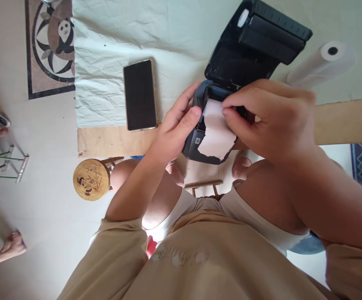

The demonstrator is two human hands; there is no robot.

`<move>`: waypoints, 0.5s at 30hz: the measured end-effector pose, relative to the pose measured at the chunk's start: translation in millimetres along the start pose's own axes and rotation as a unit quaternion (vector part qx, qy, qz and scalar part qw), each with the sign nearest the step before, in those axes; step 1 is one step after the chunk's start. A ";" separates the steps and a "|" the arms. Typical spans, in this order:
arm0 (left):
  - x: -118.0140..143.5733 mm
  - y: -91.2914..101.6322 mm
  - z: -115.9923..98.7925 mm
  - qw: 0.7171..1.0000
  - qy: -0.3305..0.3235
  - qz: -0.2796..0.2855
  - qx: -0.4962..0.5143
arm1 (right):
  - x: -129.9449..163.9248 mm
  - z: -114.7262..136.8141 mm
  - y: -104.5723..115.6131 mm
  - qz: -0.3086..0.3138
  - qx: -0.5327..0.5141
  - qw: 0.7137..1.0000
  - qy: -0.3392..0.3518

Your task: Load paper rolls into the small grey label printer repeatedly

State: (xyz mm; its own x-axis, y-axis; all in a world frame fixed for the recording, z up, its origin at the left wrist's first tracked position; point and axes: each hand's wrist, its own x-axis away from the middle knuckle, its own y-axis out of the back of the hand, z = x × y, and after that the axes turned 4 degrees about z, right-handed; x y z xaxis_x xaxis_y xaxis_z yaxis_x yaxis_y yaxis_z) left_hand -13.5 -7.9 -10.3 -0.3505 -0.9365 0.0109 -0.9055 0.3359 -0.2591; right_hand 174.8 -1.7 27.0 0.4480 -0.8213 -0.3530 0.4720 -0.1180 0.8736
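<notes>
A black portable receipt printer (195,143) is held over the near edge of the table, its lid (246,54) swung up and back. My left hand (181,121) grips the printer's left side, thumb on the rim. A strip of white paper (216,133) with a torn lower end lies across the printer's opening. My right hand (268,112) pinches the paper's right edge between thumb and forefinger. How the paper sits deeper inside the printer is hidden by my fingers.
A smartphone (140,95) with a dark screen lies on the pale tablecloth (106,37) to the left. A white paper roll (318,62) is at the right. Below the table's wooden edge (112,141) stands a round stool (91,179). Another person's foot (13,243) shows at far left.
</notes>
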 end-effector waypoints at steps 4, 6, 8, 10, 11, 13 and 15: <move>0.5 -0.6 -2.0 1.000 -0.010 0.021 -0.019 | 2.6 7.1 7.3 0.066 0.046 0.997 -0.006; 0.7 -1.0 -3.5 0.999 0.000 0.026 -0.027 | 3.2 8.0 9.1 0.092 0.072 0.993 -0.005; 0.7 -1.4 -5.1 0.999 0.012 0.028 -0.035 | 2.9 8.0 9.5 0.108 0.069 0.991 -0.020; 0.4 -1.5 -6.0 0.999 0.022 0.028 -0.034 | 2.1 7.8 10.0 0.110 0.032 0.992 -0.046; 0.2 -1.5 -6.0 0.999 0.023 0.029 -0.028 | 1.8 7.6 10.7 0.105 0.001 0.993 -0.058; -0.1 -1.4 -5.2 1.000 0.013 0.022 -0.015 | 1.9 6.0 13.2 0.087 -0.091 0.989 -0.072; 0.1 -1.7 -4.0 1.000 0.001 0.011 -0.007 | 3.0 1.3 15.9 0.057 -0.229 0.969 -0.080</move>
State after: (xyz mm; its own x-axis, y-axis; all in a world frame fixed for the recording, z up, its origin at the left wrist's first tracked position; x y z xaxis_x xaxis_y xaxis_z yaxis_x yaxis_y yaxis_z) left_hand -12.9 -8.1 -6.0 -0.3709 -0.9286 0.0077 -0.9007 0.3577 -0.2468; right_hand 182.6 -6.8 40.2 0.4110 -0.8946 -0.1752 0.7300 0.2080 0.6510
